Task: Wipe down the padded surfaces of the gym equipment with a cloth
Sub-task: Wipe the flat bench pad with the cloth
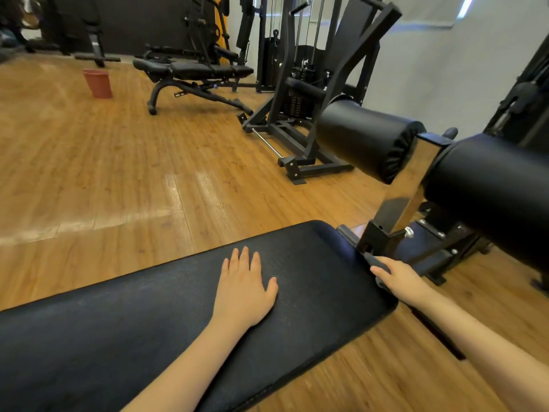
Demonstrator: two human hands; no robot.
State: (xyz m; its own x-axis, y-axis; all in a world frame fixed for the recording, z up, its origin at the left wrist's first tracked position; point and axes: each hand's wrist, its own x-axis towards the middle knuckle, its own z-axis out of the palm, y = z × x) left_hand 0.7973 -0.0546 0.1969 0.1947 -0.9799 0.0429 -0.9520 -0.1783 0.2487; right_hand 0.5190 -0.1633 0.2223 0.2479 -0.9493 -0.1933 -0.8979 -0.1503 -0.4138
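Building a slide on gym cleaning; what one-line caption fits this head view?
Left hand flat on the padded bench, right hand gripping a dark cloth at its end, beside two roller pads.

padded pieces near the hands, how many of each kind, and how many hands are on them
Flat bench pad: 1
Roller pads: 2, the nearer and the farther
Hands: 2, the left hand flat on the bench pad, the right hand at its end edge
Total: 5
No cloth shows in either hand.
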